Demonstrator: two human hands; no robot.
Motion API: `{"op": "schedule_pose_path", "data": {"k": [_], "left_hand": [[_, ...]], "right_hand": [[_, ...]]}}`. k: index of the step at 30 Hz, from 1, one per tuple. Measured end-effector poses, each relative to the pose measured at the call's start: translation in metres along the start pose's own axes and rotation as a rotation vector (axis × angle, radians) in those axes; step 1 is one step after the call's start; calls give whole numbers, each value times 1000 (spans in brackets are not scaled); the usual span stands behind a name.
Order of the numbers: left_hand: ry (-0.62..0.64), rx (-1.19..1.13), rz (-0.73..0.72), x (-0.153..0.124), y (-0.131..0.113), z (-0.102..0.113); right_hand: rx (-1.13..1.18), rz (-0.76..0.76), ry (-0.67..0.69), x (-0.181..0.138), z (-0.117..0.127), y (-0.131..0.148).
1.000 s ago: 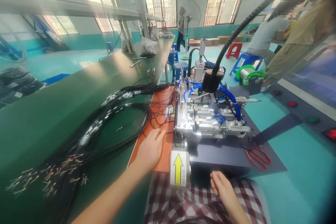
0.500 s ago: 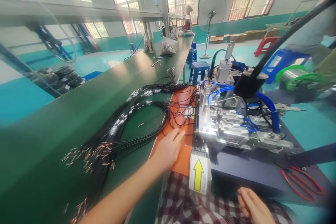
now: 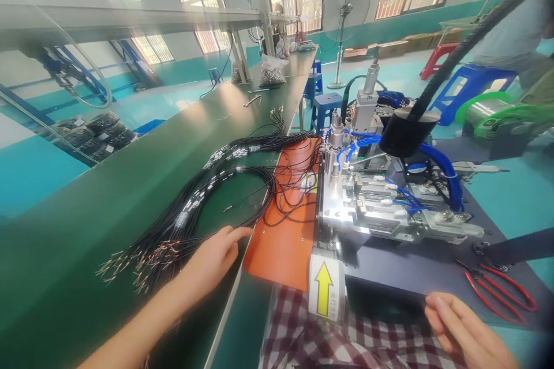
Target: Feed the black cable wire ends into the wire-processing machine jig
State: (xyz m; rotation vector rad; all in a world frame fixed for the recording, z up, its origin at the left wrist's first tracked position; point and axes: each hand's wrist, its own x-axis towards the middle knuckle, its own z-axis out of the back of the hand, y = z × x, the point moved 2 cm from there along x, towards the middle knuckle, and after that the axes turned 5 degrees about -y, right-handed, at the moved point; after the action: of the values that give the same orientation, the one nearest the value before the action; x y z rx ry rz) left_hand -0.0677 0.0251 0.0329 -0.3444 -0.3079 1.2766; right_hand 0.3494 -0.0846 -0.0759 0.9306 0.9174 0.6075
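Note:
My left hand [image 3: 216, 256] hovers at the near end of the black cable bundle [image 3: 193, 202], beside the table's edge. Its index finger stretches to the right and I see nothing held in it; the other fingers are partly hidden. Stripped cable ends with thin coloured wires [image 3: 162, 253] lie just left of that hand. Several cables curve onto the orange sheet [image 3: 277, 253] in front of the machine [image 3: 372, 202]. Near the machine's dark base plate, my right hand [image 3: 465, 326] has its fingers curled together, with nothing visible in them.
Red-handled pliers [image 3: 497, 294] lie on the base plate at right. A label with a yellow arrow [image 3: 324, 288] hangs at the front of the machine. A black flexible arm [image 3: 411, 127] reaches over it. A green wire spool [image 3: 485, 112] stands behind, and a bag of small parts [image 3: 272, 72] sits far down the table.
My left hand has moved left from the orange sheet to the cables on the green table. My right hand has shifted right, closer to the pliers.

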Motion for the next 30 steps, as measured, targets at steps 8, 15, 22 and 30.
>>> {"op": "schedule_pose_path", "data": {"k": [8, 15, 22, 30], "left_hand": [[152, -272, -230, 26, -53, -7], [-55, -25, -352, 35, -66, -33], [10, -117, -578, 18, -102, -36], [199, -521, -232, 43, -120, -62]], "right_hand": [[-104, 385, 405, -54, -62, 51], [-179, 1028, 491, -81, -106, 87], [325, 203, 556, -60, -117, 94], [446, 91, 485, -37, -95, 102]]}}
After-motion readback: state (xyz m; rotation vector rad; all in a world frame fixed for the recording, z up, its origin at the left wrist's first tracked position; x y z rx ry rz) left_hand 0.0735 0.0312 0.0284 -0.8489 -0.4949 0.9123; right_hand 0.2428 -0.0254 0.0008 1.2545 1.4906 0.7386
